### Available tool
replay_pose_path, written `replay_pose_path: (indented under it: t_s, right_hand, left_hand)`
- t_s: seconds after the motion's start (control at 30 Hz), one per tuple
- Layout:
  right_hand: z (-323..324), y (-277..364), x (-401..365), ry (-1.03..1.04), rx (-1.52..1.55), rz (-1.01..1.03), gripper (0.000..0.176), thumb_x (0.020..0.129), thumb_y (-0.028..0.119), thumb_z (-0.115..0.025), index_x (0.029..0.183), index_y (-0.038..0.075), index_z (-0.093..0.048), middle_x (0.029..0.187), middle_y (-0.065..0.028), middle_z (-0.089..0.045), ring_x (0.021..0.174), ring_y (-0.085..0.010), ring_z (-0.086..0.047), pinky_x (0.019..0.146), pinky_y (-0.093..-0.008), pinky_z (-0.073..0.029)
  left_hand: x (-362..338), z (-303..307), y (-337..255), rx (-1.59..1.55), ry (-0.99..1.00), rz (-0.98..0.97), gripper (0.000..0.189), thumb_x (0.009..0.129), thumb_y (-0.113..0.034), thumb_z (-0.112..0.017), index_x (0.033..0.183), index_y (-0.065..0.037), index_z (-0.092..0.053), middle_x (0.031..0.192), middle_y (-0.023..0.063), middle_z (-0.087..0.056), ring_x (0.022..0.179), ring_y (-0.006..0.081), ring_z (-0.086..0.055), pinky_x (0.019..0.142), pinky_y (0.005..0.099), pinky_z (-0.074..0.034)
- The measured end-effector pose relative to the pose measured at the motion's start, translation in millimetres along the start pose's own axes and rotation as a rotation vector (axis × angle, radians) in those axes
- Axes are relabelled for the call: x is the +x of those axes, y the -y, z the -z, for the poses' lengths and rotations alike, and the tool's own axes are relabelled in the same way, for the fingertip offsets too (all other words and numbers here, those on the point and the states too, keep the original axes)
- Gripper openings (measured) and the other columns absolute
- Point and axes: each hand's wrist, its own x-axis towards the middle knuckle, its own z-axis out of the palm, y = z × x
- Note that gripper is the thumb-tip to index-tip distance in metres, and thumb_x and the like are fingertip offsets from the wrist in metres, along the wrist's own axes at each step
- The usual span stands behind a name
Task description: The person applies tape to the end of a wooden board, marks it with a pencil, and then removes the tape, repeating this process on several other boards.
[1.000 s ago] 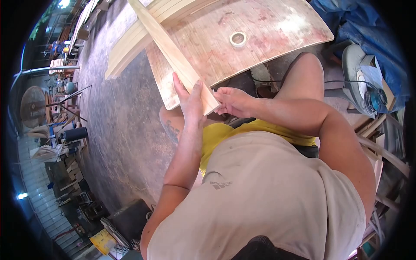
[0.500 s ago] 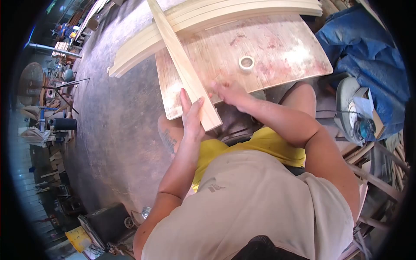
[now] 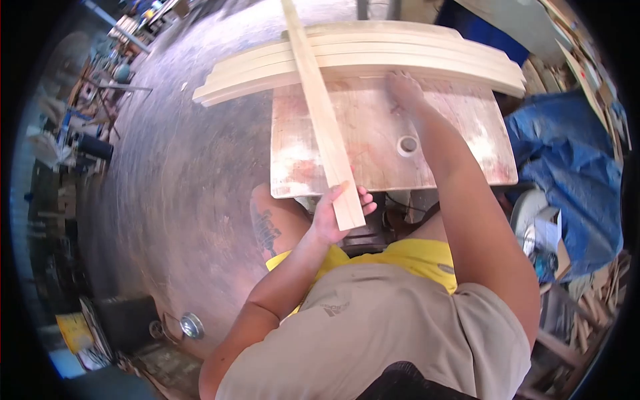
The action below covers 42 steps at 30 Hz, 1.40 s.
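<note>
A long pale wooden board [image 3: 319, 110] slants away across the worktable [image 3: 300, 160], its near end past the table's front edge. My left hand [image 3: 333, 212] is wrapped round that near end, fingers showing on the right side. Several similar boards [image 3: 253, 73] lie stacked crosswise at the table's far side, with the held board over them. My right hand [image 3: 404, 92] reaches to the front edge of the stack; its fingers are blurred, and what they hold, if anything, cannot be made out. A roll of tape [image 3: 407, 145] rests on the tabletop below my right forearm.
A crumpled blue tarp [image 3: 567, 173] lies at the right, beside a round grey machine part [image 3: 530, 210]. Scrap wood [image 3: 590, 313] is piled at the lower right. A stand [image 3: 107, 100] and other workshop items line the left side.
My right hand has moved from beside the held board's near end out to the stack. The view has shifted, showing more of the stack. My left hand still holds the board.
</note>
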Motion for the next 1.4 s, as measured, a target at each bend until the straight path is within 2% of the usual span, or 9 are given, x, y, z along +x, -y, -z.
replay_pose_path:
  t_s: [0.33,0.67,0.77,0.83,0.97,1.03,1.17,1.3,1.4]
  right_hand:
    - [-17.6,0.1,20.2,-0.029,-0.085,-0.043,0.030,0.097,0.020,-0.043,0.117,0.006,-0.059,0.123,-0.0152,-0.059,0.118,-0.0332,-0.057,0.089,-0.0469,-0.054]
    - [-6.2,1.0,16.5,0.032,-0.108,-0.029,0.025,0.094,0.014,-0.050,0.111,0.005,-0.064,0.122,-0.0166,-0.059,0.118,-0.0349,-0.056,0.093,-0.0455,-0.053]
    - [-2.8,4.8,10.0,-0.117,-0.130,0.119,0.019,0.095,0.012,-0.052,0.107,0.004,-0.064,0.109,-0.0152,-0.063,0.103,-0.0299,-0.063,0.081,-0.0419,-0.055]
    - [17.8,19.9,-2.4,-0.089,0.662,0.068,0.012,0.096,0.012,-0.054,0.102,0.004,-0.060,0.095,-0.0133,-0.063,0.080,-0.0225,-0.063,0.064,-0.0347,-0.051]
    - [88.9,52.6,-87.5,-0.058,1.364,-0.038,0.005,0.096,0.011,-0.054,0.095,0.007,-0.051,0.079,-0.0093,-0.057,0.065,-0.0162,-0.055,0.054,-0.0282,-0.043]
    - [107.2,56.9,-131.2,-0.078,1.878,0.233,0.017,0.093,0.010,-0.060,0.089,0.011,-0.044,0.080,-0.0091,-0.057,0.064,-0.0172,-0.055,0.055,-0.0272,-0.043]
    - [128.5,75.8,-206.7,-0.001,2.152,0.407,0.023,0.094,0.022,-0.064,0.098,0.009,-0.046,0.084,-0.0081,-0.057,0.071,-0.0153,-0.056,0.059,-0.0281,-0.046]
    - [155.5,103.3,-260.3,0.163,2.136,0.245,0.024,0.094,0.022,-0.063,0.110,0.006,-0.053,0.091,-0.0110,-0.060,0.081,-0.0175,-0.060,0.065,-0.0287,-0.049]
    - [162.5,121.6,-282.7,0.048,1.755,0.489,0.016,0.092,0.010,-0.064,0.104,0.002,-0.059,0.095,-0.0115,-0.063,0.085,-0.0169,-0.060,0.071,-0.0271,-0.048]
  left_hand:
    - [1.8,-2.6,0.0,-0.039,0.047,0.070,0.069,0.096,-0.035,-0.055,0.156,-0.020,-0.024,0.102,0.0127,-0.061,0.100,0.0273,-0.062,0.100,0.0503,-0.049]
    - [4.5,2.1,0.3,0.028,0.070,0.066,0.067,0.098,-0.040,-0.052,0.156,-0.019,-0.024,0.100,0.0117,-0.062,0.097,0.0247,-0.063,0.097,0.0472,-0.051]
    - [4.9,-1.4,-1.6,0.066,0.074,0.044,0.068,0.099,-0.045,-0.051,0.156,-0.019,-0.024,0.100,0.0120,-0.062,0.095,0.0247,-0.065,0.095,0.0470,-0.052]
    - [4.9,-4.0,-0.1,0.066,0.079,0.045,0.069,0.099,-0.047,-0.050,0.156,-0.018,-0.024,0.100,0.0124,-0.063,0.095,0.0251,-0.065,0.093,0.0470,-0.053]
    - [3.6,-8.1,-2.3,0.068,0.085,0.026,0.068,0.099,-0.048,-0.050,0.155,-0.017,-0.026,0.099,0.0137,-0.065,0.089,0.0268,-0.068,0.086,0.0470,-0.056]
    - [4.0,-15.9,-3.9,0.087,0.078,-0.006,0.066,0.099,-0.049,-0.050,0.153,-0.017,-0.030,0.098,0.0133,-0.066,0.084,0.0271,-0.069,0.080,0.0459,-0.057]
    - [2.5,-26.5,-6.2,0.091,0.039,-0.016,0.063,0.098,-0.050,-0.050,0.150,-0.018,-0.035,0.095,0.0119,-0.066,0.081,0.0265,-0.068,0.076,0.0439,-0.057]
    - [4.3,-52.5,-11.1,0.175,-0.009,-0.082,0.056,0.097,-0.051,-0.050,0.139,-0.014,-0.045,0.090,0.0105,-0.065,0.076,0.0248,-0.066,0.071,0.0417,-0.055]
    - [1.7,-69.6,-15.1,0.185,-0.035,-0.095,0.051,0.097,-0.050,-0.051,0.132,-0.012,-0.049,0.087,0.0094,-0.063,0.075,0.0233,-0.064,0.070,0.0406,-0.053]
